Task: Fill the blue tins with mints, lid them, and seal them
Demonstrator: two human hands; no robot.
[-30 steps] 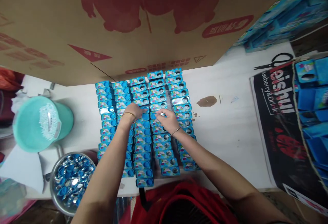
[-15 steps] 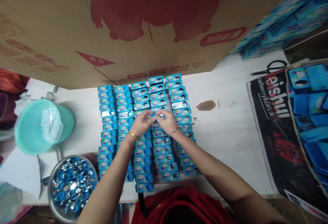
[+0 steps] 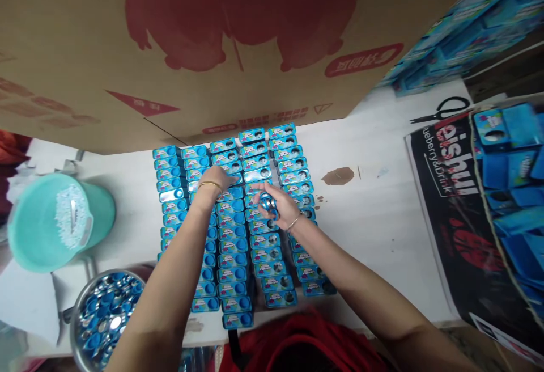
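Note:
Rows of small blue printed tins [image 3: 232, 261] stand in several columns before me. Round blue caps fill the openings in the left columns and the lower part of the middle one; the right columns show dark round openings. My left hand [image 3: 216, 179] reaches over the middle column, fingers drawn together and a fingertip on the round end of a tin. Whatever is under that fingertip is hidden. My right hand [image 3: 283, 206] is turned partly up above the column to its right, fingers curled around several shiny blue caps [image 3: 267, 204].
A metal pot [image 3: 76, 326] of loose blue and silver caps stands at lower left, below a turquoise bucket [image 3: 102, 204] holding pale bits. Behind the tins rises a large cardboard box [image 3: 255, 94]. Scissors [image 3: 442, 112] and an open black-sided box [image 3: 442, 202] of blue tins lie right.
My hands were together over the tins, fingering a blue cap. Now the left has moved left onto a middle-column tin, and the right has turned, showing the caps in it.

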